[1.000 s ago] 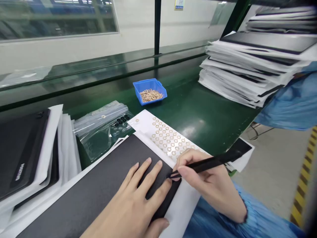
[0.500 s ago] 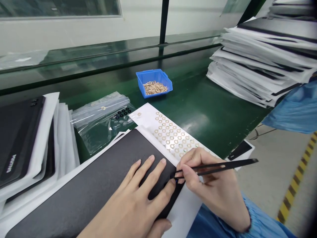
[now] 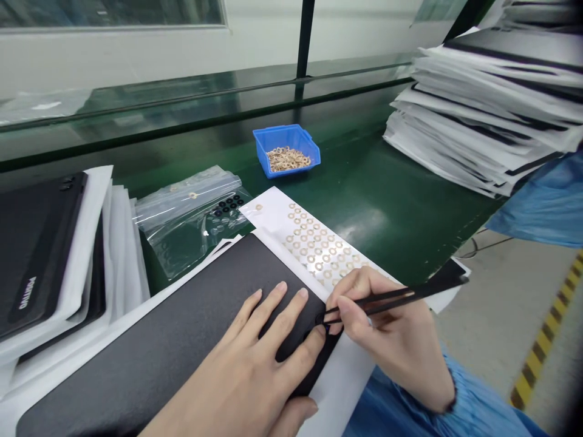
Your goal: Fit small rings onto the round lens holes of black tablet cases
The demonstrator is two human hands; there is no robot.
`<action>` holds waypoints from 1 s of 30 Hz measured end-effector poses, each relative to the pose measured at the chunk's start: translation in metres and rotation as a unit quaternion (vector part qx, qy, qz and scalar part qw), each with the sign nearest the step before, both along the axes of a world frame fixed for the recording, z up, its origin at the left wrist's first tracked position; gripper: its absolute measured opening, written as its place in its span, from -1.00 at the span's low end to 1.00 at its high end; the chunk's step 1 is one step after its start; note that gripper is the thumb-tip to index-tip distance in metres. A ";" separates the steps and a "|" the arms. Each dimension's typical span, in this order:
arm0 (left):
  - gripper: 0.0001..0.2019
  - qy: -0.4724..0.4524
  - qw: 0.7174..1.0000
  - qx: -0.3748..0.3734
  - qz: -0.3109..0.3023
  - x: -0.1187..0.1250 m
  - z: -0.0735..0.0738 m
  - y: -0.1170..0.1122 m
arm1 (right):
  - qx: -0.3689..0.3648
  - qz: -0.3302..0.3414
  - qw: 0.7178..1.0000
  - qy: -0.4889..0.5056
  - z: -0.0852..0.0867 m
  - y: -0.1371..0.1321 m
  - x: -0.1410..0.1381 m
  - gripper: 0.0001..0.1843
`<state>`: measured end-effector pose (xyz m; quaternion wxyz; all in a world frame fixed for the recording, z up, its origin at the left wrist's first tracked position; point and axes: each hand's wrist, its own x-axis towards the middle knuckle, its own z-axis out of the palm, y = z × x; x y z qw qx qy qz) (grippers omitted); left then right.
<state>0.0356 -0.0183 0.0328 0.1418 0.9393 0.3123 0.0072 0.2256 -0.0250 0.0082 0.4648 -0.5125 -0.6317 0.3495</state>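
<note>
A dark grey flat panel, like a tablet's back cover, lies in front of me on white sheets. My left hand rests on it with fingers spread, the index fingertip close to the panel's right corner. In my right hand is a pair of black tweezers, pinched between thumb and fingers. Their tips meet the panel at small round black parts by that corner, partly hidden by my fingers. Beyond the hands is a white sheet of ring-shaped stickers.
A blue bin of small tan rings stands on the green table. A clear plastic bag with black rings on it lies nearby. Panels between white sheets are stacked at left and far right. A blue sleeve shows at right.
The tweezers' rear end has swung slightly up and left, while their tips stay at the panel's corner. My left hand stays in place. The whole view has shifted slightly.
</note>
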 end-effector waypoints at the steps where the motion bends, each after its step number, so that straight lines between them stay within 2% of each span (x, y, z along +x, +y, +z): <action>1: -0.52 0.002 1.000 0.000 -0.002 0.000 0.000 0.000 | 0.005 -0.006 1.000 0.006 -0.001 -0.001 -0.001 -0.85; 6: -0.53 0.012 1.000 0.016 -0.018 0.002 0.001 0.001 | 0.010 -0.004 1.000 -0.006 -0.002 -0.003 -0.002 -0.83; 13: -0.50 0.016 1.000 0.012 -0.016 0.001 0.002 -0.001 | -0.016 0.051 0.997 -0.052 0.004 0.006 0.004 -0.83; 16: -0.55 0.009 1.000 0.003 -0.005 0.000 0.002 -0.001 | -0.026 0.067 0.996 -0.049 0.005 0.010 0.004 -0.83; 23: -0.53 0.010 1.000 0.023 -0.013 0.001 0.005 -0.001 | 0.008 0.013 0.999 -0.032 0.003 0.004 0.001 -0.83; 30: -0.56 0.009 1.000 -0.001 0.003 0.001 0.004 -0.001 | 0.008 0.041 0.997 -0.063 0.007 0.007 0.002 -0.82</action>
